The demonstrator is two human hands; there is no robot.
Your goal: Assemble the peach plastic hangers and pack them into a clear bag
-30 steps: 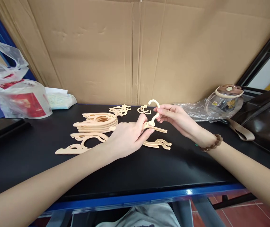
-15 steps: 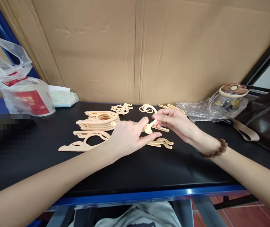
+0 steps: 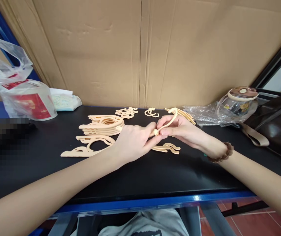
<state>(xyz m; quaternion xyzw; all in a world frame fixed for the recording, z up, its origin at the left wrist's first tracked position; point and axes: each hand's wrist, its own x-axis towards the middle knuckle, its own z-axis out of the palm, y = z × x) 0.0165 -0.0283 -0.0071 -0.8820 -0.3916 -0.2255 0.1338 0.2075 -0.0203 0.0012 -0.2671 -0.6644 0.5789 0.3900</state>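
The fingers of my left hand (image 3: 131, 142) are clamped around a slim, cream, plastic-looking bar (image 3: 151, 134), mostly hidden in my grip, its end poking out towards my other hand. The thumb and fingers of my right hand (image 3: 183, 129) pinch a cream, curved, plastic-looking hook (image 3: 173, 118) near its lower end, its bend rising above them. Bar and hook meet between my hands, over the black worktop (image 3: 140, 178); whether they are joined I cannot tell. Gripping both so near the meeting point probably gives me finer control, the left steadying while the right sets the angle.

To the left, a stack of cream, curved hanger-shaped pieces (image 3: 102, 129) lies flat, all facing alike, likely so they nest steadily. The small heap of thin cream parts (image 3: 127, 113) and the loose cream hooks (image 3: 151, 113) sit apart at the back, presumably sorted by shape and within reach.
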